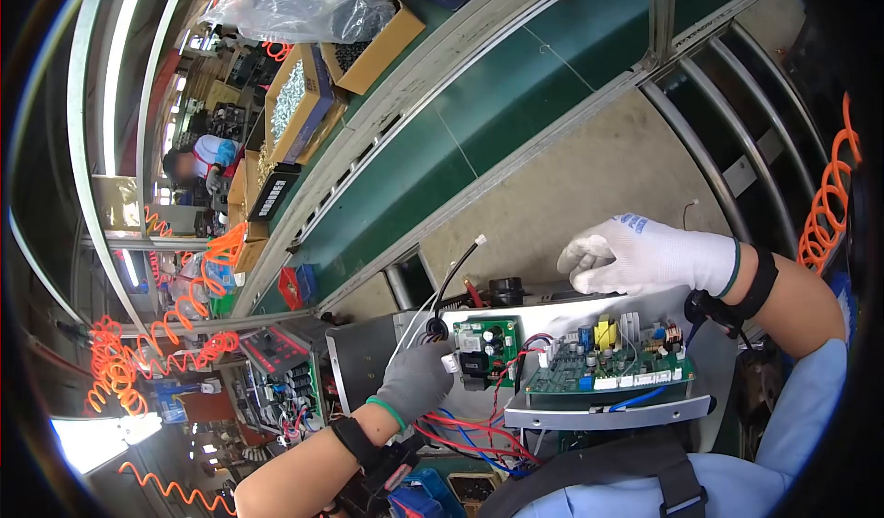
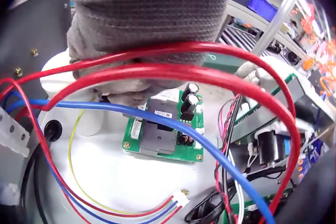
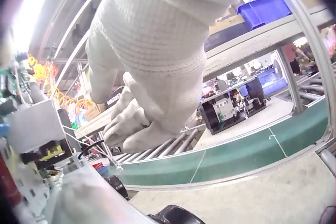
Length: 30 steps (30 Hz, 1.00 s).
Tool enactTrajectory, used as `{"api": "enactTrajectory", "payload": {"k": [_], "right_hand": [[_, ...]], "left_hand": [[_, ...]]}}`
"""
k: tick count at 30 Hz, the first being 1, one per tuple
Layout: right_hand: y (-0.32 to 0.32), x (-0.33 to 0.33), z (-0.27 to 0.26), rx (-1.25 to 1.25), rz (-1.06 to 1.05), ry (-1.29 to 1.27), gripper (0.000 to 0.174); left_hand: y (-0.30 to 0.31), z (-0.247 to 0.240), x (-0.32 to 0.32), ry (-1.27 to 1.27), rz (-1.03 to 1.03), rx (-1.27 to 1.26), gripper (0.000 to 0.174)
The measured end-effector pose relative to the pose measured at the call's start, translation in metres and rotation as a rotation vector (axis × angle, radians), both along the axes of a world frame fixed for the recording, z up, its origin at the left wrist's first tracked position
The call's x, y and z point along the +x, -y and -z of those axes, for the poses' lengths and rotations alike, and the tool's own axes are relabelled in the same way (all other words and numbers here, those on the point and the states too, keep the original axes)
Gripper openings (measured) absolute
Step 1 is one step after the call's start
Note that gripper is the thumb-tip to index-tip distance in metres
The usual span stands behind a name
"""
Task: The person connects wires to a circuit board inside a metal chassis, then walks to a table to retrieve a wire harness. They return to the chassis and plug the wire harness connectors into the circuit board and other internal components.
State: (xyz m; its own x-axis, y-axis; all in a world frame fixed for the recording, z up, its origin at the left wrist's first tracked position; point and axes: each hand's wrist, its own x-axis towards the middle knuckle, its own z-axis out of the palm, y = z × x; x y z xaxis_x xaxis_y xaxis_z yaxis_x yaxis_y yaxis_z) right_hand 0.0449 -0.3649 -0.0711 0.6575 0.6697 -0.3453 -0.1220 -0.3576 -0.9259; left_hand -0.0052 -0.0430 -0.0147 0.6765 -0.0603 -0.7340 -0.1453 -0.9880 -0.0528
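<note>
My left hand (image 1: 419, 380), in a grey glove, is at the left side of the metal chassis (image 1: 575, 308), fingers curled next to a small green circuit board (image 1: 488, 348). A small white piece (image 1: 450, 363) shows at its fingers; I cannot tell whether they grip it. A black cable (image 1: 458, 274) with a white end plug rises just beyond this hand. In the left wrist view, a white cylinder (image 2: 90, 121) stands below the glove. My right hand (image 1: 635, 256), in a white glove, hovers over the chassis's far edge with loosely bent fingers, holding nothing. A larger populated circuit board (image 1: 608, 361) sits nearer me.
Red wires (image 2: 184, 71) and a blue wire (image 2: 199, 139) arch across the chassis. Beyond it runs a green conveyor (image 1: 479, 140). Boxes of screws (image 1: 290, 104) stand at the upper left. Metal rollers (image 1: 727, 140) lie at the right, near an orange coiled hose (image 1: 829, 200). A person (image 1: 214, 154) works farther off.
</note>
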Motion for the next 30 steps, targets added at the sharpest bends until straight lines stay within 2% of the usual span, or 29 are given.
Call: {"api": "enactTrajectory", "payload": {"k": [7, 10, 12, 14, 18, 20, 23, 25, 26, 29, 30], "right_hand": [[-0.006, -0.004, -0.008, 0.044, 0.016, 0.043, 0.042], [-0.012, -0.007, -0.021, 0.026, -0.025, 0.064, 0.042], [-0.013, -0.001, -0.038, -0.018, -0.035, 0.1, 0.041], [-0.025, 0.006, -0.059, -0.155, -0.188, 0.338, 0.041], [-0.083, 0.018, -0.088, -0.284, -0.345, 0.469, 0.043], [-0.113, 0.027, -0.074, -0.302, -0.443, 0.464, 0.039], [-0.128, 0.03, -0.057, -0.206, -0.438, 0.505, 0.028], [-0.126, 0.033, -0.056, -0.191, -0.458, 0.49, 0.028], [-0.124, 0.034, -0.055, -0.177, -0.393, 0.438, 0.028], [-0.121, 0.032, -0.045, -0.132, -0.304, 0.392, 0.029], [-0.12, 0.032, -0.043, -0.109, -0.279, 0.406, 0.029]], "left_hand": [[0.001, 0.012, -0.001, 0.016, 0.051, 0.03, 0.029], [-0.013, 0.014, -0.001, 0.067, 0.126, -0.062, 0.023], [-0.015, 0.006, 0.007, 0.165, 0.151, -0.232, 0.019], [-0.003, -0.006, 0.023, 0.398, 0.076, -0.087, 0.023], [0.019, 0.006, 0.022, 0.378, 0.224, 0.022, 0.019], [0.024, 0.008, 0.025, 0.313, 0.214, -0.018, 0.019], [0.01, 0.002, 0.028, 0.323, 0.132, -0.078, 0.023], [-0.015, -0.008, 0.026, 0.112, -0.17, -0.767, 0.03], [-0.026, -0.006, 0.024, 0.099, -0.213, -0.976, 0.034], [-0.025, -0.018, 0.024, 0.01, -0.263, -0.88, 0.027], [-0.021, -0.017, 0.022, 0.067, -0.08, -0.612, 0.025]]}}
